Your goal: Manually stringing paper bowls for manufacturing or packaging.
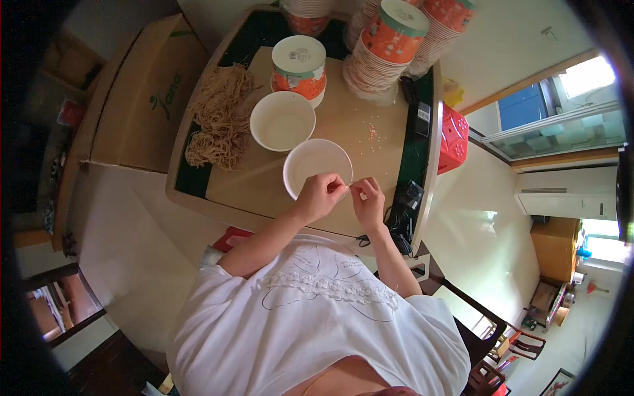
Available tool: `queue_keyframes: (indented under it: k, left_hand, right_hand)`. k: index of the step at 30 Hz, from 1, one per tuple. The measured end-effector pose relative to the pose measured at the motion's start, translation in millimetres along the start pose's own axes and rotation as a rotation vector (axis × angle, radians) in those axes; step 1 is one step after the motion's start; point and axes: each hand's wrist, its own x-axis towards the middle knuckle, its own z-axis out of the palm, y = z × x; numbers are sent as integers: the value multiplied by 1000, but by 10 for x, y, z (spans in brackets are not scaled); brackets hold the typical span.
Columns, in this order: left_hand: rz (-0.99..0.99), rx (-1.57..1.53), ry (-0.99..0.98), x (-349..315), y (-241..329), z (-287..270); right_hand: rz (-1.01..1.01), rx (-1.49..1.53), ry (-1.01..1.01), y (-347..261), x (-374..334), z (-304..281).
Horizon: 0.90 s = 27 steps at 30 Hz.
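My left hand (323, 196) and my right hand (368, 200) meet in front of me, both closed in a pinch. Their fingertips nearly touch over the right rim of a white paper bucket (318, 148). Whatever is between the fingers is too small to make out. Just behind stands a second white paper bucket (281, 122), open side up. An upside-down orange and white paper bucket (298, 56) is beyond it. To the left lies a tangled heap of tan strings (221, 119).
Tall stacks of orange paper buckets (389, 43) line the table's far side. Tiny pinkish bits (373, 134) are scattered right of the buckets. Black devices and cables (408, 198) lie along the right edge. A large cardboard box (145, 99) stands left, a red stool (453, 138) right.
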Motion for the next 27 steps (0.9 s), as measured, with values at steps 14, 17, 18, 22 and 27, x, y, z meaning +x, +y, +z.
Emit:
queue_keyframes:
  k: [14,17,18,22,27]
  left_hand:
    - [99,20,-317,-226,113,85]
    - [97,97,-415,-327,108,101]
    - [143,127,-420,-359,114,117]
    - [283,229,-348,-374,192,28]
    - [184,86,35,-290,412,-585]
  right_hand:
    - [289,-13,-224,417,-122,-95]
    - [327,-41,-197,172,172,-108]
    - [323,-147,-221,35,264,-100]
    - [225,-271,-422,187,280,95]
    - [356,-245,-129,287,-47,-85]
